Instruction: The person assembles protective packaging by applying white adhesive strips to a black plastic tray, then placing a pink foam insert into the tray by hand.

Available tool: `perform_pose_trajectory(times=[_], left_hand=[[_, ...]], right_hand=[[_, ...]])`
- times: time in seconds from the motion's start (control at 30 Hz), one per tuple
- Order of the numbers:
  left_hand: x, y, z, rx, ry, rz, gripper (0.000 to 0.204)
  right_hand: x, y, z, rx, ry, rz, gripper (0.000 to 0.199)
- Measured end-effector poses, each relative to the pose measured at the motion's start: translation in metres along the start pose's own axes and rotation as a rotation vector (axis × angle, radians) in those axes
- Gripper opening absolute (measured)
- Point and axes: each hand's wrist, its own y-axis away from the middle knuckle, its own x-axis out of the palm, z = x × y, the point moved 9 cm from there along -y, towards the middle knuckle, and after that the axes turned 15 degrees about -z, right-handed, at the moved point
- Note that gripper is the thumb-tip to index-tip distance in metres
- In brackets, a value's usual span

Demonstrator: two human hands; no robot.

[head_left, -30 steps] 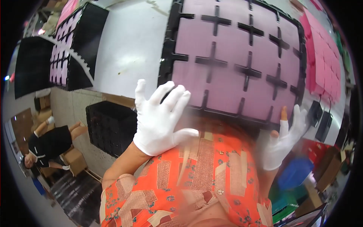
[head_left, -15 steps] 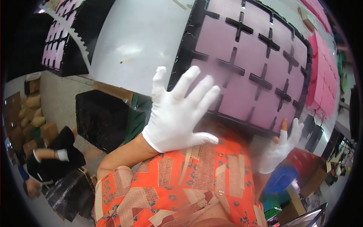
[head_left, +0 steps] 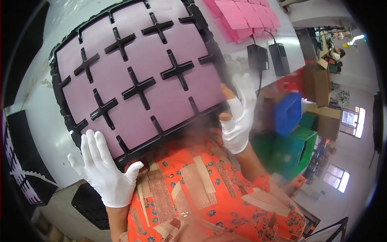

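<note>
head view: a rectangular black plastic tray (head_left: 61,90) lies over a glossy white tabletop (head_left: 38,121) ahead of the wearer, its longer axis seeming to run from eight o'clock to two o'clock, though the fisheye bends the edges. from the left hand (head_left: 105,177), in a white fabric glove, the tray's middle lies toward one o'clock; from the right hand (head_left: 240,117), in a white glove that leaves two fingertips bare, it lies between nine and ten o'clock. both hands are right by the rim, the left at the tray's seven o'clock corner, the right at its four o'clock corner, so neither is clearly nearer.

the left hand is spread, thumb well apart, fingertips overlapping the corner in view; whether they touch it i cannot tell. the right hand is blurred, and i cannot tell whether it pinches the rim or only rests beside it.

the tray carries flat, matte mauve panels (head_left: 109,76) in a grid, with shiny black crosses standing between them and short black bars reaching in from the rim. toward one o'clock, beyond the tray, lie bright pink stacked sheets (head_left: 246,16).
</note>
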Motion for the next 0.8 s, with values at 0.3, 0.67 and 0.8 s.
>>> perform_pose_trajectory(times=[0.3, 0.67, 0.8], left_hand=[[-0.002, -0.003, -0.01, -0.017, -0.081, -0.001, 0.103], [-0.007, 0.006, 0.016, -0.07, -0.015, -0.101, 0.092], [-0.007, 0.006, 0.019, -0.085, 0.009, -0.125, 0.086]], right_hand=[[0.015, -0.013, -0.016, 0.202, -0.167, 0.033, 0.076], [0.033, -0.023, 0.01, -0.124, 0.092, 0.193, 0.084], [0.034, -0.03, 0.011, -0.21, 0.17, 0.13, 0.085]])
